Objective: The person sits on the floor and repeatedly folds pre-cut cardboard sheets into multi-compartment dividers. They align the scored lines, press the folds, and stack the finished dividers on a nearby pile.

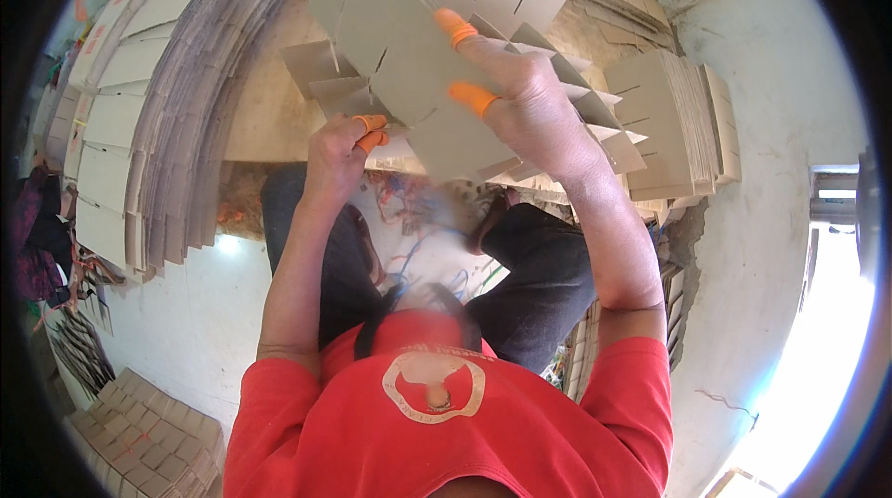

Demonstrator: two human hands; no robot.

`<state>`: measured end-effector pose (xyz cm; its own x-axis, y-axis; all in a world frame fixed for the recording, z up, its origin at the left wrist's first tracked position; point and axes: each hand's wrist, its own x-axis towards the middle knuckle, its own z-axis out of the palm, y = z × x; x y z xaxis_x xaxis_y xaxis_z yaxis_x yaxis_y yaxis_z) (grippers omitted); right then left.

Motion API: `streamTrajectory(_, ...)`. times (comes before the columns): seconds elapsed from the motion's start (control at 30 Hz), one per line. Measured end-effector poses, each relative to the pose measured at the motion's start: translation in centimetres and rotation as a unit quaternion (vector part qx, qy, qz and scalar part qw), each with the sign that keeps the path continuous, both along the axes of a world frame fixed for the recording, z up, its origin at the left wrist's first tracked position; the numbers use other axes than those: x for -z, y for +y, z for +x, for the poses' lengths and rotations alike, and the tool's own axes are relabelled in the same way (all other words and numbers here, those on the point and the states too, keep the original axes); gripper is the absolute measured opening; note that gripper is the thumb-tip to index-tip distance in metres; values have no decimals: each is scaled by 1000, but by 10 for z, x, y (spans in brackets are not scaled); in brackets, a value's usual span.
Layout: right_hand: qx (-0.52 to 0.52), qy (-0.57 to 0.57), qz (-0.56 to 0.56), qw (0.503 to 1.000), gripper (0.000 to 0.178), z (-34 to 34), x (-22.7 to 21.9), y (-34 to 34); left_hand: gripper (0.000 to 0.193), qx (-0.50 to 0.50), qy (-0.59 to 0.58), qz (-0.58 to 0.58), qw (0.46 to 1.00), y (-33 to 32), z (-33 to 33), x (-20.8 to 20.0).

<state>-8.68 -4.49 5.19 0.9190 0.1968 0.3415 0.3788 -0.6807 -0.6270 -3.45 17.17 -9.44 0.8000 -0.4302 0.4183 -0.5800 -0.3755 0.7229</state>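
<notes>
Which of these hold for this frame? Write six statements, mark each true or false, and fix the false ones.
1. The right hand has fingertips on a flat cardboard sheet. True.
2. All fingertips of the left hand are bare. False: two visible ones wear orange covers.
3. Stacked cardboard stands only on the person's left. False: there is a left stack and also a right stack.
4. The cardboard sheet has slits cut in it. True.
5. The bright opening lies on the person's left. False: the bright opening is on the right.
6. The person wears a red shirt. True.
</notes>
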Motion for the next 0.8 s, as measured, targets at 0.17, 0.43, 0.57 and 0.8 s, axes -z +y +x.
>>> streamTrajectory(0.17,-54,4,-50,997,48,11,17,-3,18,6,6,-9,1000,-1,-1,-2)
streamTrajectory(0.43,-65,215,-284,932,71,19,79,29,19,3,-8,-24,1000,-8,6,1)
streamTrajectory(0.57,-71,187,-349,916,64,21,69,31,29,-6,-49,30,998,-5,6,5)
streamTrajectory(0.8,236,-179,-334,895,50,59,87,-99,77,18,-218,179,959,-26,17,-18)
